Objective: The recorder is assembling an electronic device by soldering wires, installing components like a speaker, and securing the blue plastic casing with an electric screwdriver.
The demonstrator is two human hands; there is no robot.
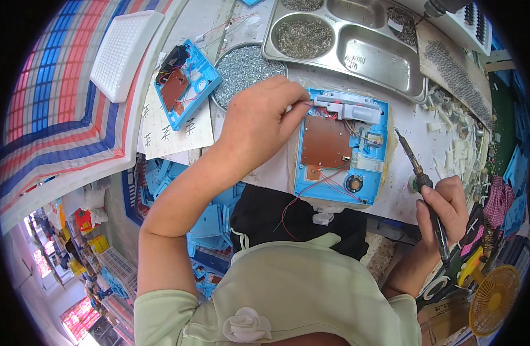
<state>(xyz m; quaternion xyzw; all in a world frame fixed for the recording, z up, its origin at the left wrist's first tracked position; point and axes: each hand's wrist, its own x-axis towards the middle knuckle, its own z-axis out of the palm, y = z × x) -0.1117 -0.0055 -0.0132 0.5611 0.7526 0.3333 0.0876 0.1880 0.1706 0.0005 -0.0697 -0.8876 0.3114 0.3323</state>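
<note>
My right hand grips a soldering iron by its dark handle. Its tip points up and to the left, apart from the blue plastic housing. Inside that housing sit a brown circuit board, a grey plastic part along the far edge, a small round speaker and thin wires. My left hand is closed in a pinch at the housing's far left corner; what its fingertips hold is too small to make out. Red and dark wires hang over the near edge.
A second blue housing with a board lies at the left on a paper sheet. Behind my left hand stands a round bowl of small screws. A steel compartment tray holds springs. White plastic scraps lie right; a yellow fan stands lower right.
</note>
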